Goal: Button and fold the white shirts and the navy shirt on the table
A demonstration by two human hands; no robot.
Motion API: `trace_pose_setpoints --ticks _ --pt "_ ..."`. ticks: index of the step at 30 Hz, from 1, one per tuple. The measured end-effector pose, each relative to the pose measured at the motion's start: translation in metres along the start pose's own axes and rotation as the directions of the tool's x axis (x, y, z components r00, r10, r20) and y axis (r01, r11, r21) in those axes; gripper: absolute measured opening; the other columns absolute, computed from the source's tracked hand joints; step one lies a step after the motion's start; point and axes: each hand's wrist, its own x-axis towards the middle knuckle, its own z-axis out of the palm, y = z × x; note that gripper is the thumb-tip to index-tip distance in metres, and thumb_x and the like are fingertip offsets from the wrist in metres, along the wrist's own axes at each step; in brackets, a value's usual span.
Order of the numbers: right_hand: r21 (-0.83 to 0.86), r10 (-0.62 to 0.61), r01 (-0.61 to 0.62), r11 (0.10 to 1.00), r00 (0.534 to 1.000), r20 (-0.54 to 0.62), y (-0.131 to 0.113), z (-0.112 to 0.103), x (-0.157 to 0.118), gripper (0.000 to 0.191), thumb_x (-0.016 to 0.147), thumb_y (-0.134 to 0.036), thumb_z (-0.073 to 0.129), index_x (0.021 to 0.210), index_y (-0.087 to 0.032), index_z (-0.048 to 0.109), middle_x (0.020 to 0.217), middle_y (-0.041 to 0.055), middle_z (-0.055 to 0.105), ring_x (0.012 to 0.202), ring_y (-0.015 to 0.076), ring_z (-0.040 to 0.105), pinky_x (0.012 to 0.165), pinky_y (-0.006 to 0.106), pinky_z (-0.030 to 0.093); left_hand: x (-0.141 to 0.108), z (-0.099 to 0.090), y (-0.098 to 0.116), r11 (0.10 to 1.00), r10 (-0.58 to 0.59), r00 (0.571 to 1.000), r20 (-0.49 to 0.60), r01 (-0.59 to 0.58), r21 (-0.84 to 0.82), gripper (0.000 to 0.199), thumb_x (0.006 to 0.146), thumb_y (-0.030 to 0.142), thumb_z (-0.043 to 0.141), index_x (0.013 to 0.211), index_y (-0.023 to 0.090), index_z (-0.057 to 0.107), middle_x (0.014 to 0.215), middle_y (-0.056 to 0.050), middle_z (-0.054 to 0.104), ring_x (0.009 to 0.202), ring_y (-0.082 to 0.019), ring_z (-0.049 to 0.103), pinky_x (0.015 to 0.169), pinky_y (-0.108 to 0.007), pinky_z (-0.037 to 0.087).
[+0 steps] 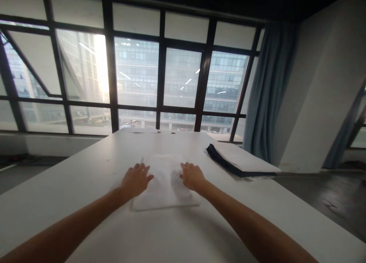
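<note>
A flat, whitish, slightly shiny packet (162, 190) lies on the white table, in front of me. It looks like a plastic bag or folded white cloth; I cannot tell which. My left hand (136, 180) rests at the packet's left edge, palm down, with its fingers and thumb apart. On the opposite edge lies my right hand (193, 176), fingers stretched forward and thumb pointing inward. Both hands seem to touch the packet's upper side. Creases and shading show on its surface near my right hand.
The long white table (71, 179) reaches toward a wall of dark-framed windows (137, 72). To the right sits a stack of white sheets (243, 156) with a dark navy layer (221, 162) beneath. A blue curtain (265, 87) hangs beside a slanted pale column (309, 99).
</note>
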Motion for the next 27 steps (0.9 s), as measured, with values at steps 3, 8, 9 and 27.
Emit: trace_pose_setpoints --ticks 3,8,9,27 --pt "0.067 -0.173 0.171 0.983 0.985 0.019 -0.023 0.02 0.0 0.063 0.097 -0.051 0.03 0.149 -0.017 0.031 0.155 0.0138 0.025 0.143 0.0292 0.019 0.114 0.048 0.013 0.0 0.025 0.018 0.986 0.165 0.986 -0.007 -0.166 -0.029 0.063 0.095 0.053 0.027 0.144 0.016 0.042 0.153 -0.013 0.033 0.143 -0.028 0.025 0.115 -0.045 0.02" --pt "0.155 -0.202 0.182 0.971 0.972 0.123 -0.02 0.047 -0.008 0.077 0.094 -0.065 0.01 0.153 -0.016 0.02 0.158 0.0106 0.012 0.146 0.0282 0.006 0.115 0.05 0.004 -0.007 0.058 0.013 0.978 0.197 0.967 0.159 -0.182 -0.102 0.076 0.093 0.063 0.018 0.151 0.016 0.028 0.157 -0.01 0.019 0.146 -0.026 0.013 0.117 -0.044 0.013" --pt "0.155 -0.197 0.177 0.972 0.972 0.127 -0.016 0.047 -0.01 0.08 0.093 -0.068 0.011 0.153 -0.015 0.019 0.158 0.0107 0.011 0.146 0.0283 0.005 0.115 0.05 0.003 -0.009 0.06 0.009 0.978 0.194 0.969 0.155 -0.179 -0.103 0.077 0.092 0.064 0.017 0.151 0.015 0.027 0.157 -0.01 0.018 0.146 -0.026 0.012 0.117 -0.043 0.012" --pt "0.098 -0.025 0.01 0.995 0.987 0.161 0.005 0.06 0.143 0.082 0.091 -0.069 0.013 0.154 -0.015 0.016 0.159 0.0103 0.008 0.146 0.0282 0.005 0.113 0.055 0.003 0.154 0.076 -0.035 0.995 -0.096 0.98 0.176 0.1 -0.015 0.077 0.093 0.058 0.019 0.15 0.007 0.026 0.157 -0.016 0.017 0.145 -0.029 0.014 0.115 -0.047 0.017"
